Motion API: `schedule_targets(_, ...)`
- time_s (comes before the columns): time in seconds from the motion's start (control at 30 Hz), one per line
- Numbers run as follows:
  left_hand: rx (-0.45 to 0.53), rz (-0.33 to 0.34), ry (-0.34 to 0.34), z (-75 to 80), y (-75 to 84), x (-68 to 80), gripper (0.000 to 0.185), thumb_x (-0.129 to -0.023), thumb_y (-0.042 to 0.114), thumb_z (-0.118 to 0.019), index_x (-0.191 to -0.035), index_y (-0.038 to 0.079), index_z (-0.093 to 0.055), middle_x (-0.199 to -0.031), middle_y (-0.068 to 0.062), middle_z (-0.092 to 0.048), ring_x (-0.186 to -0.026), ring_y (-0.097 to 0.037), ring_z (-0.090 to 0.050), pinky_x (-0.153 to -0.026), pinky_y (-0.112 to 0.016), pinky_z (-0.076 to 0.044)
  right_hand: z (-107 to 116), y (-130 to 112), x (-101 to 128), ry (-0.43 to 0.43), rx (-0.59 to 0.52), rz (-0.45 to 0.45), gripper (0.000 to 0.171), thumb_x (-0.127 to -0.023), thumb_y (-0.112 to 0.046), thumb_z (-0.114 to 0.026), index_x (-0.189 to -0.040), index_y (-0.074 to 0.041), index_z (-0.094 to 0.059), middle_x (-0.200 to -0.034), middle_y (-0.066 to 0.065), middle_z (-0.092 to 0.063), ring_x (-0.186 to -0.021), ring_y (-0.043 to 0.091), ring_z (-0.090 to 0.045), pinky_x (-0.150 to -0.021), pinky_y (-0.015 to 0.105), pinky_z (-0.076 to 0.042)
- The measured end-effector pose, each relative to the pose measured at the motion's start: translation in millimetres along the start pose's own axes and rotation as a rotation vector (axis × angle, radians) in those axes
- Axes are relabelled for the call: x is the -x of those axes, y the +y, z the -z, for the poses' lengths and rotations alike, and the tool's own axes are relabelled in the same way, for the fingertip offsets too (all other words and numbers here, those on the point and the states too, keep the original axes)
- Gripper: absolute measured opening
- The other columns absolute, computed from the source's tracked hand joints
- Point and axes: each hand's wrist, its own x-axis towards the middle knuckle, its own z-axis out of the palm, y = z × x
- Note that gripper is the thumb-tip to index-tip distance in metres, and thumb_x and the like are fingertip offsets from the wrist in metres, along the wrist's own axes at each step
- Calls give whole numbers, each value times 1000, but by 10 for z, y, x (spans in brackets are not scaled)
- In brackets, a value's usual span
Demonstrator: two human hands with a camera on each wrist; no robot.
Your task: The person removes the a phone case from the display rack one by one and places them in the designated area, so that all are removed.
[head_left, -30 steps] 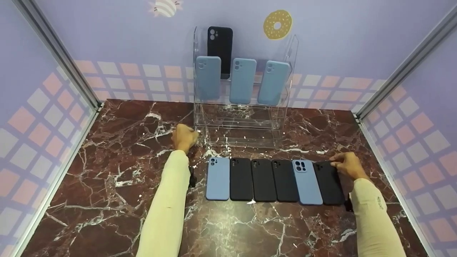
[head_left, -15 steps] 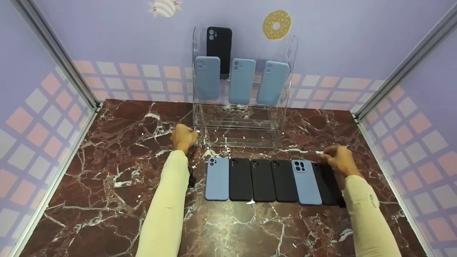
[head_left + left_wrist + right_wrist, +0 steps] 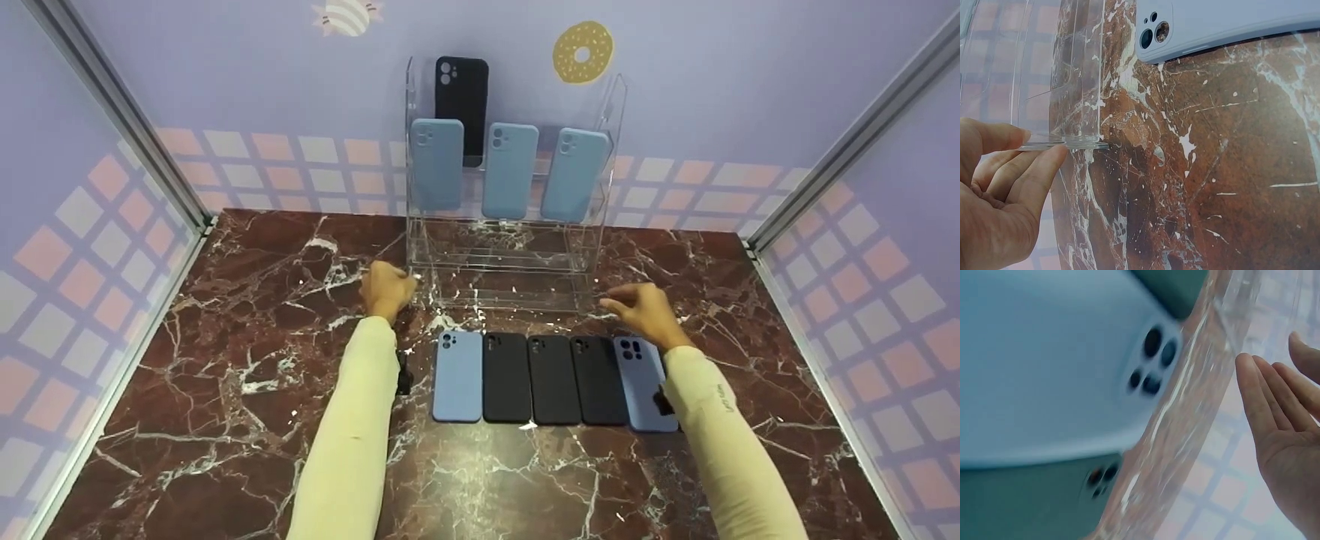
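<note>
Pinches clear stand (image 3: 495,265) with left hand (image 3: 1002,199), plain only in left wrist view. Holds right hand (image 3: 1289,444) nearby with straight fingers. Cannot read lettering (image 3: 724,398) on right sleeve (image 3: 739,457).

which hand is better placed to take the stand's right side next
Likely the right hand: it looks empty and is close to that side of the clear stand. The left hand pinches the opposite edge.

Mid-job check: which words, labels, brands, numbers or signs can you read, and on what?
No text is readable.
Pale-yellow cloth right sleeve: small dark lettering, too blurred to read.
Light-blue rectangular phone cases, black rectangular phone cases, clear plastic display stand: no legible text.
</note>
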Motion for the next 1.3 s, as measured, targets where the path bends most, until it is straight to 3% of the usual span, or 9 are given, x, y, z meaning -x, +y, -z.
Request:
schedule_targets(0.17, -1, 0, -1, -26, 7, -16, 29, -82, 10, -63, -106, 4, -79, -115, -16, -73, -114, -41, -65, -100, -50, -49, -113, -136, -112, 7, -94, -18, 34, -95, -15, -72, -115, 12, -69, -97, 26, -74, -85, 44, -73, -71, 32, -60)
schedule_targets(0.33, 1, -16, 9, -35, 12, -25, 28, -83, 12, -65, -106, 3, -79, -115, -16, -74, -115, -41, -64, -101, -51, -47, -189, -240, -204, 32, -29, -27, 28, -98, -17, -69, -106, 9, -74, -85, 25, -74, -72, 33, -74, -63, 22, -55)
schedule_targets(0.47, 9, -13, 7, -37, 18, -19, 28, -82, 11, -65, -105, 3, -79, -114, -16, -74, -114, -41, -65, -101, -51, -48, -256, -290, -251, 74, 61, -66, 29, -98, -22, -69, -94, 6, -77, -75, 19, -74, -65, 25, -71, -68, 35, -55)
schedule_targets(0.57, 12, -3, 5, -41, 10, -15, 28, -82, 12, -65, -105, 3, -78, -114, -17, -74, -113, -41, -65, -100, -51, -49, -302, -321, -280, 95, 103, -114, 31, -98, -22, -67, -85, 5, -76, -72, 16, -73, -68, 32, -69, -75, 50, -55)
schedule_targets(0.67, 15, 2, 7, -44, -2, -9, 27, -83, 12, -65, -105, 3, -78, -114, -17, -74, -113, -41, -65, -99, -50, -50, -326, -345, -311, 108, 138, -173, 29, -96, -20, -66, -85, 6, -75, -80, 20, -74, -76, 38, -68, -79, 57, -53)
schedule_targets(0.87, 14, -3, -3, -33, 4, 0, 27, -84, 11, -65, -106, 4, -78, -113, -16, -74, -112, -40, -66, -99, -50, -50, -314, -380, -378, 98, 185, -255, 26, -91, -17, -63, -79, 5, -66, -93, 28, -71, -91, 45, -66, -90, 60, -49)
schedule_targets(1.03, 8, -12, -2, -19, 10, 0, 28, -84, 11, -64, -107, 4, -78, -114, -16, -74, -112, -41, -66, -100, -51, -49, -309, -393, -400, 78, 186, -295, 24, -89, -17, -62, -74, 2, -62, -96, 31, -70, -93, 47, -64, -90, 60, -49)
schedule_targets(1.3, -15, -42, -1, -10, -31, 23, 25, -88, 13, -65, -107, 2, -77, -116, -18, -73, -113, -44, -65, -100, -52, -49, -381, -428, -405, 110, 201, -325, 22, -86, -17, -61, -85, 6, -60, -105, 38, -66, -102, 54, -63, -92, 60, -49)
